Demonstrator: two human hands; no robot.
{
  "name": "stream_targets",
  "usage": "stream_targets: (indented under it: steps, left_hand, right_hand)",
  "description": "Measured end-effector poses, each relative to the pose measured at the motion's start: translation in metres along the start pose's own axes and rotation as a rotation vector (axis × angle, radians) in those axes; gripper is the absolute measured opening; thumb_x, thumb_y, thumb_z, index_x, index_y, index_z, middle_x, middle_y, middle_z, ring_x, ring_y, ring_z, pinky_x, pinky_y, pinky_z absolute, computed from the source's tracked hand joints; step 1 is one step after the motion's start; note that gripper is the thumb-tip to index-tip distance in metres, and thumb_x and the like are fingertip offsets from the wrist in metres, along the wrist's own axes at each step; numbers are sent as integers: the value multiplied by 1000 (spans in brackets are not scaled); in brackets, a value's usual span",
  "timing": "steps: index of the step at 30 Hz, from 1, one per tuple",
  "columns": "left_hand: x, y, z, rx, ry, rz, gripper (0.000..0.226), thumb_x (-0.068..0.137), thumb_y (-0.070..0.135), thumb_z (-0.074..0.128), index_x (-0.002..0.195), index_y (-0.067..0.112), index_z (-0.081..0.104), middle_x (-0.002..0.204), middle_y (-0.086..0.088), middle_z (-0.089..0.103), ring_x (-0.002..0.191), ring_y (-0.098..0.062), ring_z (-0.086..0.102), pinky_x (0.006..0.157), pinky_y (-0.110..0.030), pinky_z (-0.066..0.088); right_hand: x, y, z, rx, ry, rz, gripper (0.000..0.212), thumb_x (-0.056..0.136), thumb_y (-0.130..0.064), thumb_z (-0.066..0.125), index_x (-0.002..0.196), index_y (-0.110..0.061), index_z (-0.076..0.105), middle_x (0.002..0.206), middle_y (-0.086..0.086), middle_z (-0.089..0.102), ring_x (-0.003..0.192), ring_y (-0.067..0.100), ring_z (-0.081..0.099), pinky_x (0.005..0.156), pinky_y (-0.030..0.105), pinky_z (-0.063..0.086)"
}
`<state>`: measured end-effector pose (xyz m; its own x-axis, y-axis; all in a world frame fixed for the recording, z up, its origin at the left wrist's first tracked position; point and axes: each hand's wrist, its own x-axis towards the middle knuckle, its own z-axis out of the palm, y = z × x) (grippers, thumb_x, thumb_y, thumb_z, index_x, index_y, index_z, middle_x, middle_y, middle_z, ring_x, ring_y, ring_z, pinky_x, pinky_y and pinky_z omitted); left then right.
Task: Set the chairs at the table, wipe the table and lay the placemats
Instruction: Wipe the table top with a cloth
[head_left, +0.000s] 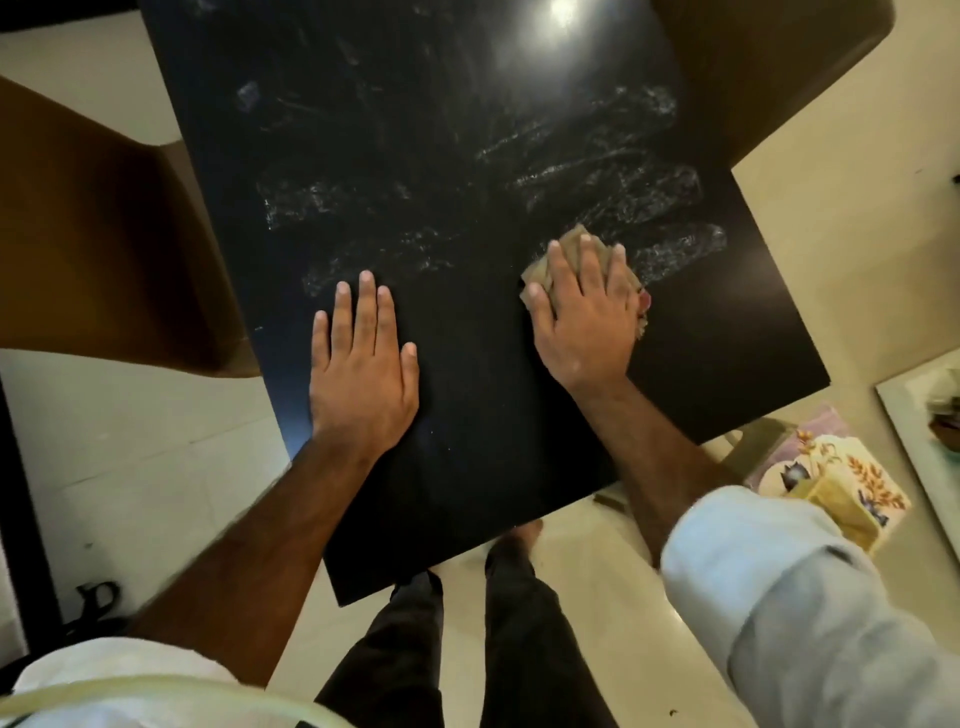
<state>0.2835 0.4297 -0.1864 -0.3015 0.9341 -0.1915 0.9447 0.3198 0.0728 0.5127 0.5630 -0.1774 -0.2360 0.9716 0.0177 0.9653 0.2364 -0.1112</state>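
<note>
A square black table fills the middle of the view, with pale wet streaks across its far half. My right hand presses flat on a crumpled tan cloth on the table's right side, fingers spread over it. My left hand lies open and flat on the bare tabletop near the front left. One brown chair stands at the table's left side, another brown chair at the far right corner.
A stack of floral placemats rests on a low stool to the right of the table, under my right sleeve. A white surface edge shows at far right. My legs stand on the pale tiled floor.
</note>
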Motion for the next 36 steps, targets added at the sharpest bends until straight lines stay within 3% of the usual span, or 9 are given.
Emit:
stream_targets:
  steps: [4, 7, 11, 15, 19, 25, 28, 31, 36]
  left_hand:
    - [3, 19, -8, -5, -15, 21, 74, 115, 52, 15, 175, 14, -7, 182, -7, -20, 169, -28, -17, 137, -57, 0]
    - [17, 56, -12, -13, 21, 144, 74, 115, 47, 23, 175, 11, -1, 183, -8, -15, 169, -29, -14, 137, -57, 1]
    - [34, 98, -11, 11, -1, 212, 75, 114, 44, 26, 175, 10, 2, 184, -9, -11, 170, -29, -10, 137, -55, 5]
    - [45, 116, -9, 5, 2, 177, 74, 113, 45, 27, 175, 11, 3, 184, -8, -9, 170, -28, -9, 137, -56, 7]
    - [51, 121, -4, 2, -2, 151, 73, 114, 45, 24, 175, 12, 2, 184, -7, -9, 170, -27, -7, 137, -56, 9]
    - [58, 139, -7, 4, -28, 78, 73, 114, 46, 19, 175, 10, 3, 184, -9, -9, 170, -26, -9, 138, -52, 4]
    - [78, 169, -13, -4, -14, 112, 75, 114, 45, 27, 175, 8, 5, 184, -11, -7, 170, -28, -7, 138, -53, 4]
    - [89, 196, -13, -22, 9, 132, 75, 114, 44, 29, 175, 7, 7, 184, -12, -5, 170, -29, -4, 138, -53, 6]
    - [94, 205, -9, -26, 20, 94, 74, 113, 46, 21, 175, 8, 3, 184, -10, -8, 170, -26, -7, 138, -52, 8]
  right_hand:
    - [12, -27, 10, 19, 25, -116, 62, 111, -62, 42, 164, -31, 51, 174, 4, 43, 165, 40, 27, 127, 58, 32]
    - [-17, -15, 1, 16, -58, -229, 66, 111, -66, 36, 170, -36, 38, 181, 0, 27, 170, 34, 14, 126, 58, 29]
    - [-46, 35, -12, -2, -136, -186, 67, 111, -69, 33, 171, -39, 33, 183, -4, 20, 171, 31, 8, 124, 60, 30]
    - [17, 73, -11, 0, -74, -79, 66, 112, -67, 33, 170, -35, 37, 181, 2, 27, 169, 38, 15, 128, 63, 31]
    - [82, 61, 0, 11, -26, -96, 66, 111, -65, 37, 167, -31, 45, 177, 5, 37, 166, 40, 23, 126, 60, 33]
    - [27, 76, -12, 35, -124, -300, 66, 111, -66, 35, 171, -36, 35, 181, 0, 24, 170, 33, 12, 129, 58, 28]
    - [7, 122, -22, 21, -138, -230, 67, 111, -66, 37, 171, -38, 34, 183, -1, 21, 170, 33, 12, 127, 60, 32]
    - [41, 162, -24, -26, -125, -88, 69, 111, -68, 36, 172, -37, 30, 183, 0, 20, 169, 36, 12, 128, 63, 30]
    - [122, 154, -14, 20, -46, 3, 68, 111, -68, 35, 170, -34, 38, 180, 2, 29, 168, 38, 17, 130, 61, 29]
